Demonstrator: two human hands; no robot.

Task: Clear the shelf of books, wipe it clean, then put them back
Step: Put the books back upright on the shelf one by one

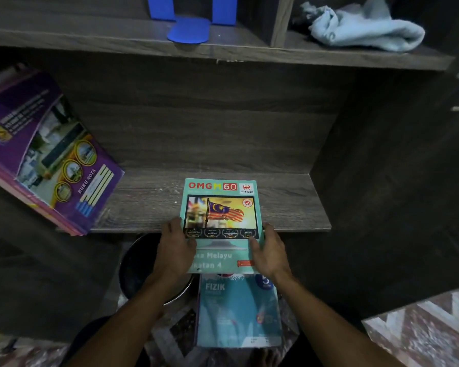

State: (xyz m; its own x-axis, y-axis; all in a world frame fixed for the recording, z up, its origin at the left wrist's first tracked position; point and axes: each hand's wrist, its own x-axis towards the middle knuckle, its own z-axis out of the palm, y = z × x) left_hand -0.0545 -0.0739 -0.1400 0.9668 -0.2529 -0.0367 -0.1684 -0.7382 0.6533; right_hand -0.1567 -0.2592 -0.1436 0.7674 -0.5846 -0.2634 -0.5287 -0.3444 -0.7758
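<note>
Head view: at frame centre the teal book (220,223) lies flat, its far half on the lower shelf (289,205) and its near half overhanging the front edge. Left hand (174,250) and right hand (269,251) grip its side edges, thumbs on the cover. Risk: if released here, the overhang may tip it into the basin (138,263), lower centre-left.

two teal books (220,207) (239,311), one purple stack (51,154), one cloth (366,27), one bookend (188,29).

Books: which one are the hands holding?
The green flag book, gripped by the left hand and right hand. The purple book leans untouched; the blue book lies below.
</note>
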